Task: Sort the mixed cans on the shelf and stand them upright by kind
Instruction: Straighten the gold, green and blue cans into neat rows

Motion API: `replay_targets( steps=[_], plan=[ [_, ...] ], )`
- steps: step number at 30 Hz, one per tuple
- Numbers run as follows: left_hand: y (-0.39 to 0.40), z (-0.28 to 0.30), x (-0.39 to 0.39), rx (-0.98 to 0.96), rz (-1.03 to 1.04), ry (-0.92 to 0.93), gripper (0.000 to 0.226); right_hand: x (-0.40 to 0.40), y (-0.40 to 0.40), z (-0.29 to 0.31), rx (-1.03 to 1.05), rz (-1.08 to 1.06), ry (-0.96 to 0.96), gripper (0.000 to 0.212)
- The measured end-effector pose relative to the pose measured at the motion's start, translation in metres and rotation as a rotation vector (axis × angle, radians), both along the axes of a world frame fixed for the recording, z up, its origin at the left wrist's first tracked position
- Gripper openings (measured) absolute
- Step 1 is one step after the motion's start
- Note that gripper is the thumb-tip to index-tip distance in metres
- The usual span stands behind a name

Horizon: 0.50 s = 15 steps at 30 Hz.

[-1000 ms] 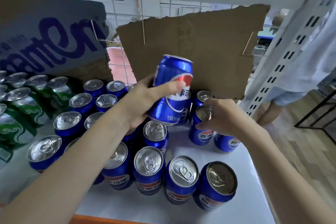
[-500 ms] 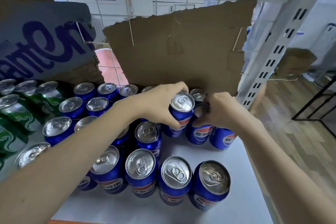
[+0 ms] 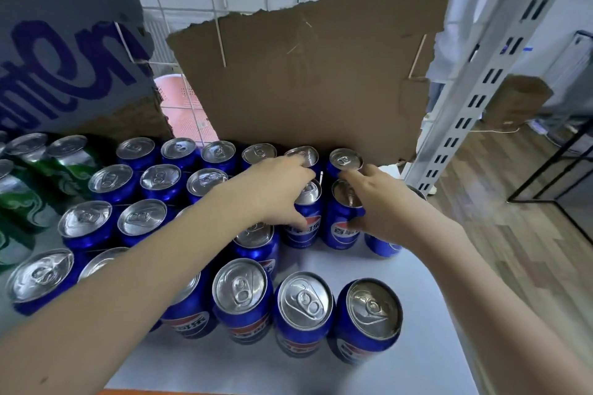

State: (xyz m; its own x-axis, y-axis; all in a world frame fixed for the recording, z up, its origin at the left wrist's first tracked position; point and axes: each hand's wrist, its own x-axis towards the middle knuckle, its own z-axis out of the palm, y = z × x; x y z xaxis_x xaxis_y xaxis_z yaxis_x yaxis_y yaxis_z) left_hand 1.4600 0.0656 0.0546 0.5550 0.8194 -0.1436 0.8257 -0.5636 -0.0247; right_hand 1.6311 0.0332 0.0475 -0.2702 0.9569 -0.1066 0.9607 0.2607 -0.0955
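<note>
A: Where is the left hand (image 3: pixel 276 192)?

B: It is wrapped round an upright blue can (image 3: pixel 305 215) just in front of the torn cardboard sheet (image 3: pixel 308 80). The thumb lies low on the can's front and the fingers curl over its far side, so the can sits under and inside the palm with its silver lid showing at the fingertips.

A: And the right hand (image 3: pixel 385 205)?

B: Just beside it, to the right. Its fingers and thumb curl round a second blue can (image 3: pixel 341 221), thumb low on the side and fingertips at the lid. The two held cans stand side by side, nearly touching, both upright on the white shelf (image 3: pixel 321 375).

A: What lies behind them, toward the cardboard?

B: A back row of blue cans (image 3: pixel 218 154) runs along the foot of the sheet. One more can (image 3: pixel 345 160) of that row stands right behind the right hand's fingertips.

A: And away from the cardboard?

B: Nearer the camera, four blue cans (image 3: pixel 303 311) stand in a front row, lids up, and more stand in rows under the left forearm. Another blue can (image 3: pixel 382 244) shows partly under the right wrist.

A: Farther left?

B: Green cans (image 3: pixel 19 196) stand together at the left end of the shelf, below a grey printed carton (image 3: pixel 64 58). Right of the sheet rises the slotted shelf upright (image 3: pixel 481 80).
</note>
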Motion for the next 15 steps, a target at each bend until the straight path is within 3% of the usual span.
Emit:
replay_targets(
  steps=[3, 15],
  plan=[
    [0.0007, -0.0008, 0.001, 0.012, -0.01, 0.005, 0.059, -0.0007, -0.0029, -0.0019, 0.019, -0.012, 0.047, 0.069],
    [0.0048, -0.0086, -0.003, 0.029, 0.006, -0.09, 0.06, -0.0052, -0.0035, -0.0052, 0.021, -0.068, 0.055, 0.071]
  ],
)
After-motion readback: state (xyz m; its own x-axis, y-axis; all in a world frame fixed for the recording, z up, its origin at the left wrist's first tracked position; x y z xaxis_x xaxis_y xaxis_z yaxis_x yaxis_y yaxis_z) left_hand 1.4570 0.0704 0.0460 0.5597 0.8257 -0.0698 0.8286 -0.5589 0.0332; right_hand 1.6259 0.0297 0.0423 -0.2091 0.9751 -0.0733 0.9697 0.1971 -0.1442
